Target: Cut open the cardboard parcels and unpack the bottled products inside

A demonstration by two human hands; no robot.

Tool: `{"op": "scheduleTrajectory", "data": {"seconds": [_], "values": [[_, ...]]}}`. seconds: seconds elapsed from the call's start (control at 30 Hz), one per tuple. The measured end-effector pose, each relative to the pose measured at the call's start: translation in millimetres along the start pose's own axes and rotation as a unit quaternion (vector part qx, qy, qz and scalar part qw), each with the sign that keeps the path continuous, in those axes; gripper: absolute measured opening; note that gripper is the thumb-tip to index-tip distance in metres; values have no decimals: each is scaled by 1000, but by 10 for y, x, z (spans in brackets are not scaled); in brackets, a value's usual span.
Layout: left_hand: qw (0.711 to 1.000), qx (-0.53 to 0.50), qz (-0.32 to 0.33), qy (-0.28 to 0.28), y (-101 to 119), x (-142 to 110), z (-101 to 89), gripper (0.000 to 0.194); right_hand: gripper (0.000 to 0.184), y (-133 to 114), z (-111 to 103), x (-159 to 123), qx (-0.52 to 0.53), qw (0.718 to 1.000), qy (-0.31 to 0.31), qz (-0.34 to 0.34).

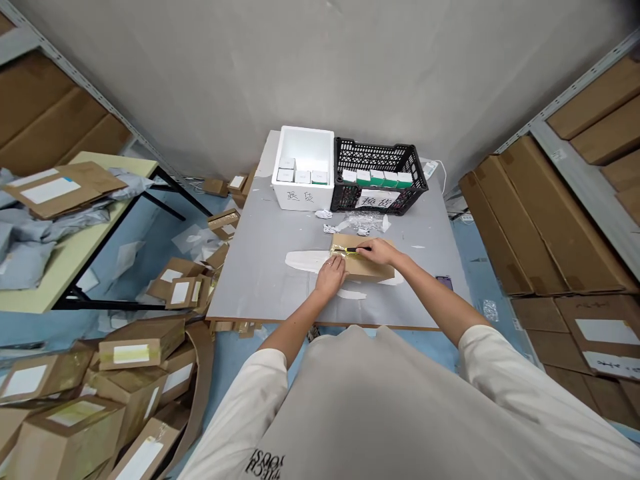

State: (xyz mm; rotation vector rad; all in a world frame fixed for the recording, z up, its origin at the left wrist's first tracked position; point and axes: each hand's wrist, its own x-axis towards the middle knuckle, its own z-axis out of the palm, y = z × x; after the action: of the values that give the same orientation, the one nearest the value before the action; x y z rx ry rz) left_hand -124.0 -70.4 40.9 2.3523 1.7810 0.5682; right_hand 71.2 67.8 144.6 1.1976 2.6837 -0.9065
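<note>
A brown cardboard box (pixel 367 269) lies flat on the grey table (pixel 260 267) in front of me. My right hand (pixel 379 252) is closed around a black and yellow utility knife (pixel 351 250), whose front end is over the taped left end of the box. My left hand (pixel 331 275) grips the near left corner of the box, fingers bent against it. Just beyond the box are crumpled paper (pixel 324 214) and clear plastic wrap (pixel 361 220).
At the table's back stand a white foam box (pixel 303 199) and a black plastic crate (pixel 345 198), each with small white boxes inside. Cartons (pixel 143 343) crowd the floor at left. A side table (pixel 125 200) holds grey parcels. Large cartons (pixel 530 220) line the right.
</note>
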Motion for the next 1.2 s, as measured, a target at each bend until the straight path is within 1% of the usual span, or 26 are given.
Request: {"op": "scheduleTrajectory", "data": {"seconds": [0.3, 0.4, 0.67, 0.83, 0.97, 1.07, 1.2], "values": [[1000, -10, 6, 4, -55, 26, 4, 47, 43, -19, -63, 60, -18, 1000, -18, 2], [1000, -9, 7, 4, -57, 30, -6, 47, 41, -56, -77, 51, -29, 999, -11, 20], [1000, -9, 6, 4, -58, 38, -7, 47, 40, -101, -88, 26, -27, 999, 3, 25], [1000, -9, 11, 4, -49, 41, -7, 47, 42, -110, -102, 59, -47, 998, -19, 30], [1000, -6, 9, 5, -46, 38, -1, 47, 39, -181, -139, 120, -81, 996, -30, 12], [1000, -7, 8, 4, -46, 42, -4, 47, 37, -246, -164, 159, -113, 992, -45, 20], [1000, -9, 5, -4, -47, 47, -22, 47, 38, -269, -169, 158, -124, 991, -47, 19]]}}
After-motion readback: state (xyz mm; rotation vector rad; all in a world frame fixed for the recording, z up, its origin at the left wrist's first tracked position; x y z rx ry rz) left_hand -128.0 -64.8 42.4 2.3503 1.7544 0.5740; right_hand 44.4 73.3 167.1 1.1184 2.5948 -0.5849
